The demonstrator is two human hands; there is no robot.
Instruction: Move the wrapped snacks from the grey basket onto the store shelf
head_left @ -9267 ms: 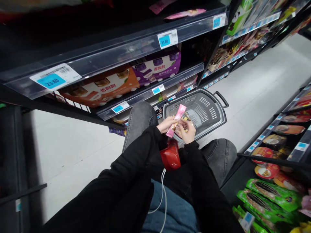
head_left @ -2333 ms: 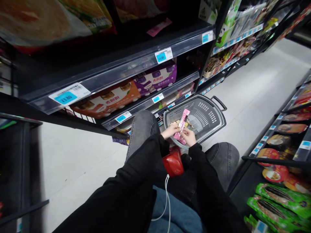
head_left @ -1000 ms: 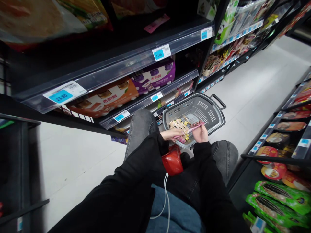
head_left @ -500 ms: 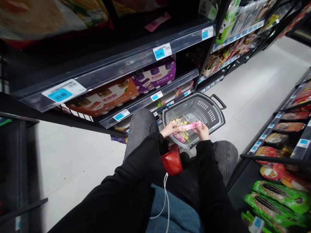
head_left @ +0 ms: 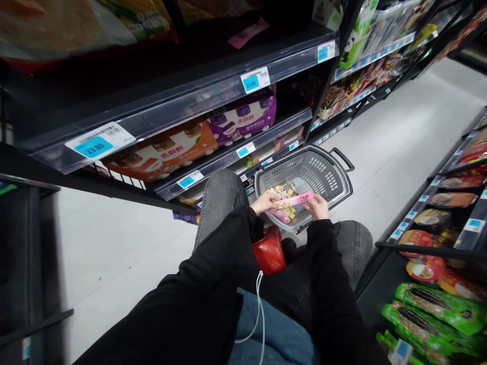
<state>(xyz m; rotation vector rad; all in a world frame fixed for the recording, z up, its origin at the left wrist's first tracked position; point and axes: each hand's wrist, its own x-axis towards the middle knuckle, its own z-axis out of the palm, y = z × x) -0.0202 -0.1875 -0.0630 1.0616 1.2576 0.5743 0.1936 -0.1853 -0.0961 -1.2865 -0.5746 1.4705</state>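
A long pink snack packet point(head_left: 294, 199) is stretched level between my two hands, over the near end of a grey shopping basket point(head_left: 340, 198). My left hand point(head_left: 265, 202) is closed on its left end, and my right hand point(head_left: 318, 207) pinches its right end. Beneath it in the basket lie several small yellow and cream packets point(head_left: 279, 191) and a bit of pink wrapping point(head_left: 282, 218). The lettering on the held packet is too small to read. The basket stands on the floor between my knees.
Shelves on the left bear orange point(head_left: 163, 152) and purple point(head_left: 243, 117) drink multipacks; a pink packet point(head_left: 248, 33) lies on the shelf above. A red object point(head_left: 269, 251) sits between my legs. Right-hand shelves hold round tubs point(head_left: 425, 267) and green seed bags point(head_left: 437, 306).
The pink packet was upright between my hands, then tilted edge-on as my right hand shifted right to its far end. Now it lies level, nearly as half a second ago.
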